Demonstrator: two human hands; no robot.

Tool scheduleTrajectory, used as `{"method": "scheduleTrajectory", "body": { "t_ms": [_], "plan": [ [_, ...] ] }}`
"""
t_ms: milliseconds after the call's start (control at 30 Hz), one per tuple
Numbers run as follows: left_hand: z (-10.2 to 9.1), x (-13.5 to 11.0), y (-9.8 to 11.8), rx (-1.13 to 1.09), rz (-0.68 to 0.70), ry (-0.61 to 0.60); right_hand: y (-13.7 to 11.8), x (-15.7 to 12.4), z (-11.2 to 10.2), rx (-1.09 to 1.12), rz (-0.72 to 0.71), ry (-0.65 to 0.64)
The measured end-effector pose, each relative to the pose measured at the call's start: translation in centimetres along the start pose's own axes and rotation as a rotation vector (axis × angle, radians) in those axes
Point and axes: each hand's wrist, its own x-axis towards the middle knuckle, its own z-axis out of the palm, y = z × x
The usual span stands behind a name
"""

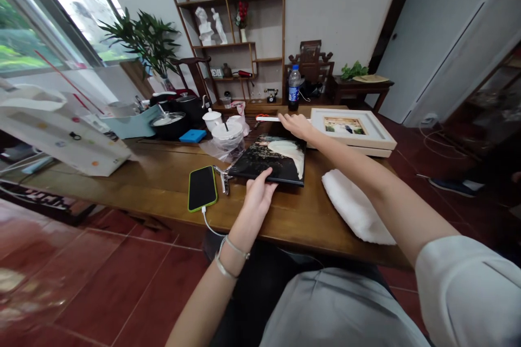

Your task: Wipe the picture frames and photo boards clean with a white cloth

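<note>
My left hand (259, 195) grips the near edge of a dark photo panel (273, 158), thumb on top and fingers beneath. A pale dress-like shape shows on its dark face, and the panel looks slightly tilted. Beyond its far edge, the closed fingers of my right hand (295, 123) hold the end of a thin white strip-like thing (267, 119); its exact kind I cannot make out. Something orange (261, 116) shows by the strip's far end. Right of the panel lies a white box-like frame (352, 127) with a picture in it.
On the wooden table (163, 184) a charging phone (202, 188) and a metal stand (223, 178) lie left. A white towel (354, 209) lies under my right forearm. Behind are a plastic-wrapped tub (227, 133), blue box (192, 136), pots and a cola bottle (293, 88).
</note>
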Motion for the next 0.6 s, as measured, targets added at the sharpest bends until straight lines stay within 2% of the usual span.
{"method": "scheduleTrajectory", "body": {
  "t_ms": [133,400,600],
  "plan": [
    [1.3,1.6,-0.1,0.024,-0.034,0.014,-0.2,-0.8,-0.6,0.015,0.003,0.01],
    [1.2,5.9,-2.5,0.177,0.022,0.056,0.5,-1.8,-3.1,0.02,-0.01,0.066],
    [2.9,10.2,-3.8,0.219,0.052,-0.029,-0.3,-3.0,-4.7,-0.011,-0.068,0.068]
  ]
}}
